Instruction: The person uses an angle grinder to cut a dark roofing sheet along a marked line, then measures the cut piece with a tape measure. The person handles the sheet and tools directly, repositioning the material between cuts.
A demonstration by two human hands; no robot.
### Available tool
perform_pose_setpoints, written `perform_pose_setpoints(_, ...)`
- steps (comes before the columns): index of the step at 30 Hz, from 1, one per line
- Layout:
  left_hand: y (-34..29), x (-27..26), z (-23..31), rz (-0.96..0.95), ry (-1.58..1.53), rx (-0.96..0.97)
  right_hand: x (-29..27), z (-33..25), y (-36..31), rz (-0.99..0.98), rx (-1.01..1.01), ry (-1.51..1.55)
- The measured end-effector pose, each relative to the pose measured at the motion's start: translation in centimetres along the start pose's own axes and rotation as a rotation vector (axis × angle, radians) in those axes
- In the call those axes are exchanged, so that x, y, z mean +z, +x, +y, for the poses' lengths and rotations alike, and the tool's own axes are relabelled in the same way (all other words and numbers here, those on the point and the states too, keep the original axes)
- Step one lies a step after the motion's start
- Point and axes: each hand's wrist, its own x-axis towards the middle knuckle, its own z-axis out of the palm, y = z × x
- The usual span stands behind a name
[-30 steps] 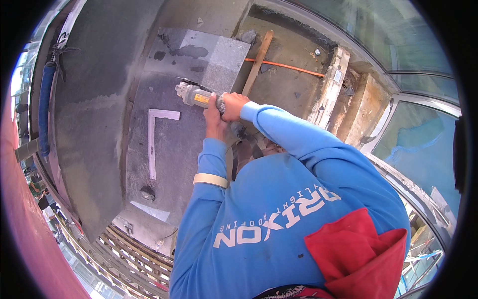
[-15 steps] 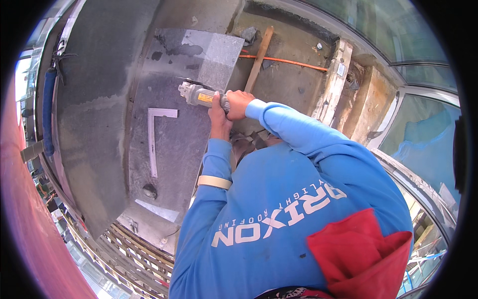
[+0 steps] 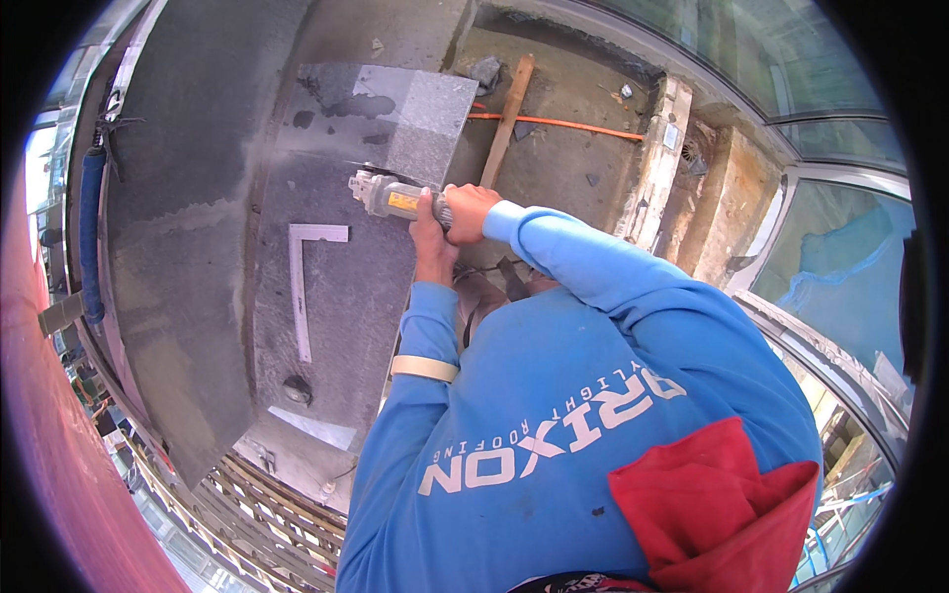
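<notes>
**Both hands on grinder at stone slab**

Lower frame: blue sleeves run up to centre. Left hand [image 3: 432, 237] wraps closed around the angle grinder [image 3: 390, 195] body; right hand [image 3: 473, 206] is clamped on its rear end, likely two-handed for control. Grinder sits centre-frame on the grey slab [image 3: 341, 296], disc at the edge of the lighter patch. Steel square [image 3: 301, 287] lies flat left of it, probably for marking. Farther up: wooden stick [image 3: 505, 121], orange cable [image 3: 568, 125]. Versus earlier frames: grinder and grips barely shifted.
</notes>
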Motion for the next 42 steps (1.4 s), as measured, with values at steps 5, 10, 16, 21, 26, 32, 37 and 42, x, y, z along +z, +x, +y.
perform_pose_setpoints(5,1.3,-0.6,1.8,0.0,0.028,0.016,0.5,-1.0,1.9,0.014,-0.006,0.022)
perform_pose_setpoints(10,2.5,-1.3,2.8,-0.007,0.034,0.041,0.8,-1.8,3.6,0.01,0.007,0.028)
perform_pose_setpoints(16,3.2,-1.5,3.9,0.029,0.03,0.0,0.6,-2.7,4.4,0.024,0.014,0.037)
perform_pose_setpoints(21,4.0,-2.1,4.3,-0.015,-0.007,0.009,0.9,-2.8,4.9,0.05,-0.008,0.032)
perform_pose_setpoints(26,3.1,-1.5,3.4,-0.003,0.002,-0.003,0.4,-2.4,3.4,0.016,0.005,0.032)
perform_pose_setpoints(32,0.0,-0.1,0.3,-0.022,-0.02,-0.044,-0.1,0.0,0.0,-0.005,0.021,0.021)
perform_pose_setpoints(37,-1.4,0.4,-1.1,-0.008,0.007,-0.035,-0.2,0.8,-1.5,-0.006,0.028,0.006)
perform_pose_setpoints(42,-2.3,1.0,-1.0,-0.017,0.004,-0.034,0.3,1.4,-1.5,-0.009,0.022,-0.012)
